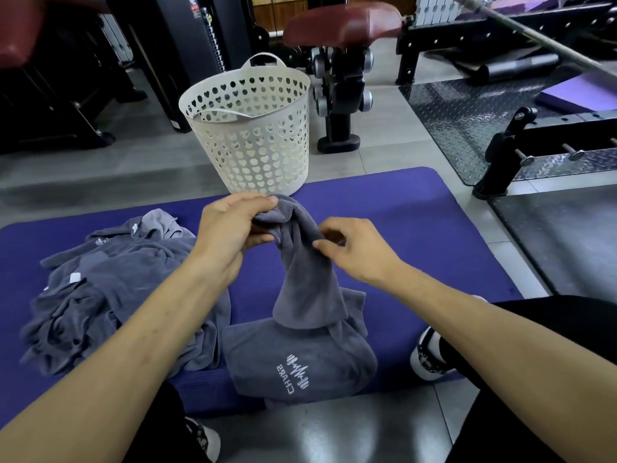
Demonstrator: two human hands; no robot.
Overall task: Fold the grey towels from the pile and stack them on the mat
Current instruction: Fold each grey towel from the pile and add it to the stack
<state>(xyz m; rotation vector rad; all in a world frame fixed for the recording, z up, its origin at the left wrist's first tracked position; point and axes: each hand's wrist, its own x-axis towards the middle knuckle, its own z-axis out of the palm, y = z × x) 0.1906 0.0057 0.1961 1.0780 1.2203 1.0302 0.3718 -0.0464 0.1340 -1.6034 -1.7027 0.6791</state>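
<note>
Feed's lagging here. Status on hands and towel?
Left hand grips lifted grey towel at top; right hand pinches its edge. Pile unfolded on mat. Basket behind, clear of work.

The floor [384,155] is laid in pale grey tiles, with a glossy dark diamond-plate platform [467,111] set on it to the right and a smooth dark slab nearer the viewer. Black gym machines stand around — a weight stack [213,45] at the back left, a bench with a dark red padded seat [344,23] in the middle on a black post flanked by chrome dumbbell ends [367,101], and a steel barbell [534,38] running slantwise across the upper right. A purple foam block [581,93] lies on the platform, a white radiator-like panel [430,8] shows at the top, and soft light glints off the plate and slab.
</note>
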